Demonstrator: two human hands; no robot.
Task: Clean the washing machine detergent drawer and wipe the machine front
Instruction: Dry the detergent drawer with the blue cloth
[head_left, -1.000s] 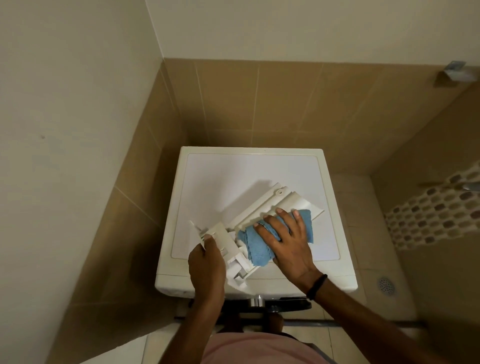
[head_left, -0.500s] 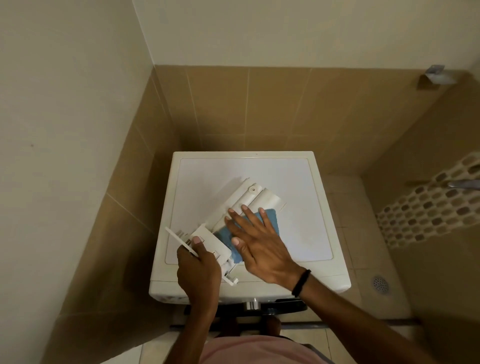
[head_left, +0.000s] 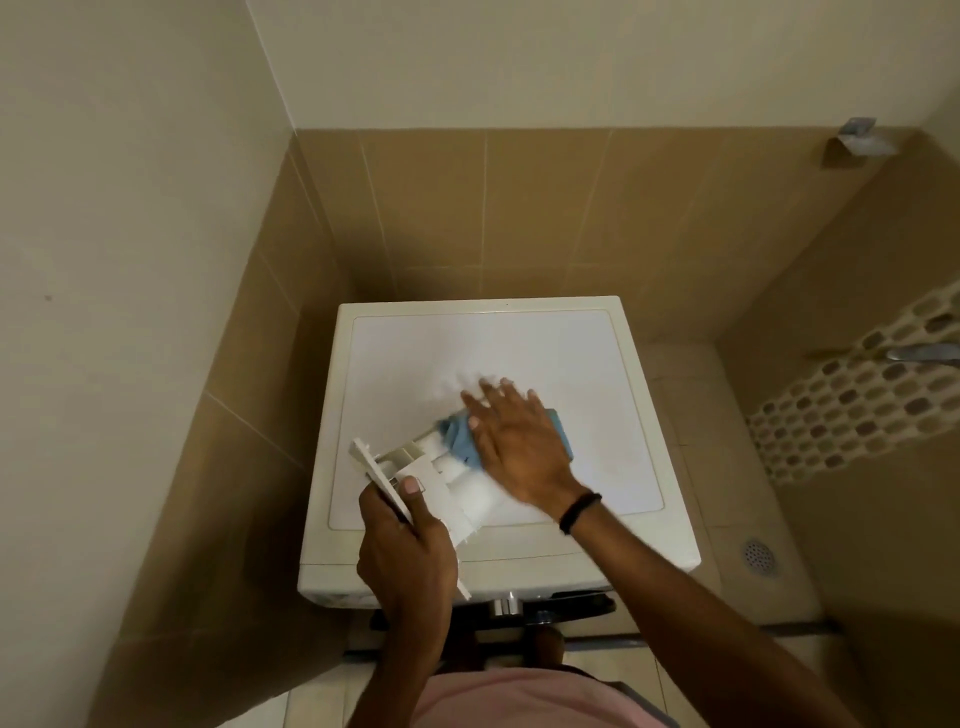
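Note:
The white detergent drawer lies on top of the white washing machine, its front panel toward me at the near left. My left hand grips that front panel end. My right hand lies flat, fingers spread, on a blue cloth and presses it against the drawer. The far end of the drawer is blurred and hidden under the hand and cloth.
The machine stands in a corner with tan tiled walls behind and to the left. A floor drain sits on the tiled floor to the right. A metal wall fitting is at the upper right, and a patterned tile strip runs along the right wall.
My right hand has slid the cloth farther along the drawer, away from me. My left hand has shifted its grip lower on the front panel end. The camera has tilted slightly.

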